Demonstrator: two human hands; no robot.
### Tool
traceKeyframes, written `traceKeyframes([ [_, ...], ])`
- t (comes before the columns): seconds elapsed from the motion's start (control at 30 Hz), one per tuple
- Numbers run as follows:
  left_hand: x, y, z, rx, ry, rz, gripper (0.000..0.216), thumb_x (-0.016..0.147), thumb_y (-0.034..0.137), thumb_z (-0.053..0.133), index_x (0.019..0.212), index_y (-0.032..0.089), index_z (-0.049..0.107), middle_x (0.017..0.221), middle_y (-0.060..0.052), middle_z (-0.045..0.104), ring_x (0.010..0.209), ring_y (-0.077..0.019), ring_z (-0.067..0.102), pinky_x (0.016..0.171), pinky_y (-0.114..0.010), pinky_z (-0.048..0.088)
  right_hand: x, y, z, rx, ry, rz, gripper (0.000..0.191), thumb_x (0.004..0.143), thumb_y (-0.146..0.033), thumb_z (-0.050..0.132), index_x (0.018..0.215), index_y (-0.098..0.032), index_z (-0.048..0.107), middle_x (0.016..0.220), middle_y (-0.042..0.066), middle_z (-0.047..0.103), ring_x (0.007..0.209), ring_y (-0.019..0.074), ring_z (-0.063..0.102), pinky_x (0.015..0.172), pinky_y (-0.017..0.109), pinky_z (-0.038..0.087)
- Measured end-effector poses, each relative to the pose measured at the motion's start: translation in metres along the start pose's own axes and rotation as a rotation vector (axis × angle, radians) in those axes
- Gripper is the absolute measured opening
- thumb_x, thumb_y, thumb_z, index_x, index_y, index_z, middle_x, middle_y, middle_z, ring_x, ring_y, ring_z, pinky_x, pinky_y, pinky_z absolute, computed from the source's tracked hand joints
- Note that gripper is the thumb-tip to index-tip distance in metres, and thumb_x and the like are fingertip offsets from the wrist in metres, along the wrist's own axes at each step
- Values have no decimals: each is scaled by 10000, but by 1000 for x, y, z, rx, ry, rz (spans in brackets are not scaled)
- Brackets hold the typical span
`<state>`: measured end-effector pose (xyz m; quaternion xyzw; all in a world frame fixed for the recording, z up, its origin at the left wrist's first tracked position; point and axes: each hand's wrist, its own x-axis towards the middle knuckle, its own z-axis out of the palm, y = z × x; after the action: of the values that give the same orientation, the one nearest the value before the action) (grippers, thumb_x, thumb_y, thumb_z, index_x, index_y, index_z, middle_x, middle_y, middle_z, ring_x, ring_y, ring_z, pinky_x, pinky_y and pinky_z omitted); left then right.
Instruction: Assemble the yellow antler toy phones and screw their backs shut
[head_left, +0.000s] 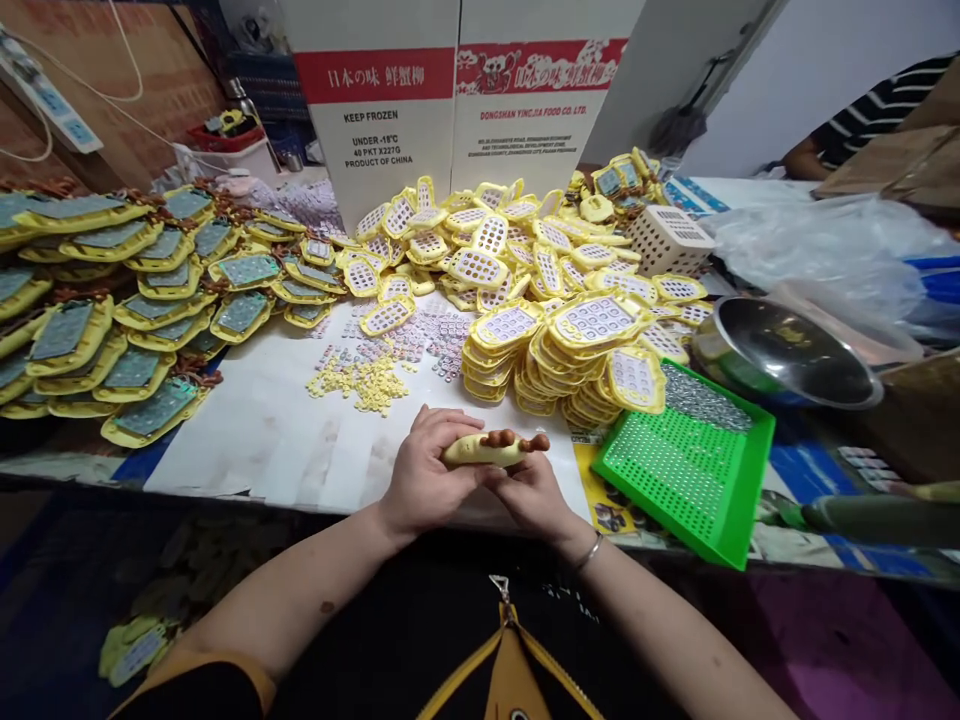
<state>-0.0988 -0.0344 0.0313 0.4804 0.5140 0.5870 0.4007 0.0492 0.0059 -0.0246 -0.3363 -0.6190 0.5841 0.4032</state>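
My left hand point(431, 470) and my right hand point(534, 492) are closed round a yellow plastic toy casing point(472, 450) near the table's front edge. It is held edge-on, with brown knobs point(517, 440) along its top right; its broad faces are hidden from me. Beyond my hands lies a scatter of tiny yellow plastic pieces point(367, 378). Neat stacks of yellow casings with white button pads point(510, 325) stand to the right of those pieces. Behind them is a loose heap of similar yellow casings with holed white pads point(480, 265).
Yellow casings with grey circuit boards point(157, 405) are piled at the left. A green perforated tray point(761, 440) with small metal parts, probably screws, sits at the right beside a steel bowl point(795, 350). A tall white carton point(397, 130) stands behind. Another person's striped sleeve point(870, 110) shows far right.
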Motion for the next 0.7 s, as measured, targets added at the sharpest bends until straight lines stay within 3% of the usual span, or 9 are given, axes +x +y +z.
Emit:
traceKeyframes([
  [0.13, -2, -8, 2, -15, -17, -129, 280, 560, 195, 867, 822, 244, 782, 927, -72, 707, 951, -269, 605, 1019, -438, 400, -5, 1, 3, 51, 19, 118, 486, 622, -608, 784, 873, -200, 707, 920, 71, 727, 887, 252, 667, 857, 410, 540],
  [0.23, -2, -15, 0, -254, -55, -260, 388, 567, 347, 880, 910, 217, 756, 1019, -73, 697, 952, -251, 628, 916, -382, 478, -9, 6, 7, 168, -40, 215, 527, 631, -579, 793, 980, -199, 683, 1003, 88, 737, 915, 260, 677, 859, 413, 547],
  [0.3, -4, -17, 0, -402, -60, -322, 520, 532, 469, 881, 951, 200, 730, 971, -71, 700, 902, -233, 645, 865, -364, 503, -12, 11, 10, 220, -110, 247, 538, 646, -567, 789, 1012, -190, 674, 1031, 105, 739, 935, 268, 682, 873, 416, 546],
  [0.4, -9, -20, 5, -459, -6, -367, 584, 461, 504, 901, 916, 195, 706, 877, -67, 703, 817, -212, 654, 828, -361, 514, -12, 16, 13, 197, -158, 255, 540, 666, -589, 763, 996, -168, 683, 1024, 141, 747, 952, 295, 686, 879, 421, 548],
  [0.5, -7, -24, 6, -414, 155, -335, 482, 488, 473, 902, 836, 207, 701, 832, -86, 710, 737, -208, 652, 751, -364, 523, -6, 20, 18, 116, -220, 260, 594, 682, -642, 719, 1041, -169, 689, 1117, 171, 730, 1051, 331, 672, 934, 442, 538],
  [0.6, 4, -20, -22, -385, 347, -226, 451, 530, 484, 877, 833, 212, 682, 830, -92, 715, 722, -219, 662, 727, -381, 539, -1, 18, 22, 30, -318, 279, 742, 625, -691, 729, 1167, -190, 654, 1303, 178, 648, 1193, 345, 620, 1019, 462, 503],
  [0.7, 6, -1, -86, -285, 634, -76, 488, 589, 464, 829, 950, 200, 632, 898, -53, 705, 815, -211, 678, 803, -373, 543, -2, 14, 21, -55, -427, 322, 734, 630, -703, 714, 1166, -203, 672, 1336, 161, 630, 1231, 335, 603, 1067, 458, 476],
])
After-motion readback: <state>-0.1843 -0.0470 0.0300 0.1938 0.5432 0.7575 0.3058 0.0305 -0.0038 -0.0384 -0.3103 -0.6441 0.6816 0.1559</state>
